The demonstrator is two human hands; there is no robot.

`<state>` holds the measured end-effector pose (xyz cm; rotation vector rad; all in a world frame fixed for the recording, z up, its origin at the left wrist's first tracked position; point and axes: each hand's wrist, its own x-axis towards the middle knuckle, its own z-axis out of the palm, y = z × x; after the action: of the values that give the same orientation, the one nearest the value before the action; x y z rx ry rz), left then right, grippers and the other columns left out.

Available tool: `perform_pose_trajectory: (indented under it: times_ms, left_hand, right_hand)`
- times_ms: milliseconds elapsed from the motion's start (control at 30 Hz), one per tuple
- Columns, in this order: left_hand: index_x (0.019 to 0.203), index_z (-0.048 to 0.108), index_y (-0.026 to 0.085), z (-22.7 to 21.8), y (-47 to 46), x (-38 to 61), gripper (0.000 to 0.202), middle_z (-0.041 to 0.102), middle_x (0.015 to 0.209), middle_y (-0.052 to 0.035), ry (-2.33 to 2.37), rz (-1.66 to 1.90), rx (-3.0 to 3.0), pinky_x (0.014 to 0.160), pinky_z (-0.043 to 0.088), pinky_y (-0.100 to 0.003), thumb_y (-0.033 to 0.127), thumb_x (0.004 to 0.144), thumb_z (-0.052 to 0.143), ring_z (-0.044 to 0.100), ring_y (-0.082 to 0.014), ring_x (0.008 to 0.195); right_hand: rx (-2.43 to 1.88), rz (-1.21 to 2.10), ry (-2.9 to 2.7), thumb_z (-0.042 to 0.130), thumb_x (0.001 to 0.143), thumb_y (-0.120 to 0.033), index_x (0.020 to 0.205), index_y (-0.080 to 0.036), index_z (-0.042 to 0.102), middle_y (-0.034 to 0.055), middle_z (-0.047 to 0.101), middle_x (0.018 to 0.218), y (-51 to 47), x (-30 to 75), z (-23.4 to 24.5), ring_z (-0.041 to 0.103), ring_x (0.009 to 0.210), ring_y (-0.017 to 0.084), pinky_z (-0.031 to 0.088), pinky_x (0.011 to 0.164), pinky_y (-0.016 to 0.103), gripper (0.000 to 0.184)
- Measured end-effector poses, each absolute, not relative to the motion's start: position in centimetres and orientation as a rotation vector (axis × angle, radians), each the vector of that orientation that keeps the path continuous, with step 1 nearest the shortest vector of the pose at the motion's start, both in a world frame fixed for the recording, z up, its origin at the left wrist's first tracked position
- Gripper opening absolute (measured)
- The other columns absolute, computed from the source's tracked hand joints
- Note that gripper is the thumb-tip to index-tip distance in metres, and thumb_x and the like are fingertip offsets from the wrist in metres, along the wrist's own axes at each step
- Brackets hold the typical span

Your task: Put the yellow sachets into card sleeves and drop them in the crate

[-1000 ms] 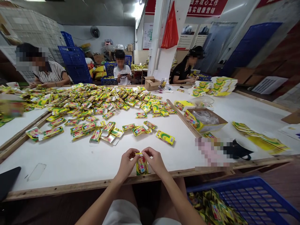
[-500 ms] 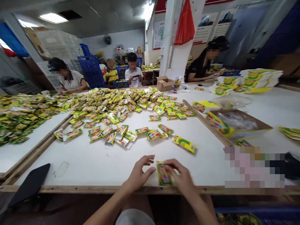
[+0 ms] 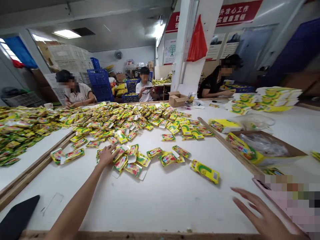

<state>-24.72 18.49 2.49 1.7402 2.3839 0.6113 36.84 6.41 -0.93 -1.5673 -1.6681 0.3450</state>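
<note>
My left hand (image 3: 107, 156) reaches over a loose group of small yellow-and-green printed cardboard boxes (image 3: 133, 169). Its fingers are apart and touch the boxes at the left of this group; whether they grip one is partly hidden. Some of the boxes have white end flaps sticking out. At the lower right, my right hand (image 3: 262, 213) is held above the white table (image 3: 160, 206) with fingers spread and nothing in it. A single yellow box (image 3: 205, 171) lies between the two hands, nearer the right one. Close to my right hand is a pink phone (image 3: 275, 203), partly blurred out.
A large heap of the same boxes (image 3: 140, 115) spreads across the back and left. Wooden strips (image 3: 231, 146) divide the table. An open carton (image 3: 265, 146) with clear plastic bags stands right. A black flat object (image 3: 20, 216) lies front left. Three people sit beyond the table.
My left hand has moved forward and left onto the boxes. My right hand has moved right and no longer holds the small box, which is out of sight. The view has tilted up.
</note>
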Motion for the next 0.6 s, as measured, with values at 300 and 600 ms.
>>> perform_pose_trajectory:
  times_ms: [300,600]
  left_hand:
    - [0.128,0.053,0.041,-0.4,13.2,-13.5,0.045,0.050,0.137,-0.0065,1.961,0.486,2.215,0.105,0.016,-0.061,0.056,0.086,0.046,0.032,-0.0362,0.133]
    - [0.131,0.051,0.025,0.2,9.8,-10.3,0.049,0.047,0.139,-0.0115,1.754,0.846,2.104,0.107,0.029,-0.053,0.046,0.087,0.050,0.035,-0.0312,0.133]
  right_hand:
    - [-1.563,0.224,-2.023,0.055,0.082,-0.033,0.117,-0.022,0.061,0.0106,0.054,0.131,16.0,25.1,1.6,0.047,0.123,0.027,0.037,0.102,0.045,0.037]
    - [-1.665,0.218,-2.387,0.057,0.071,-0.002,0.127,-0.027,0.053,0.0108,0.036,0.147,16.7,21.4,1.8,0.024,0.137,0.034,0.016,0.106,0.056,0.063]
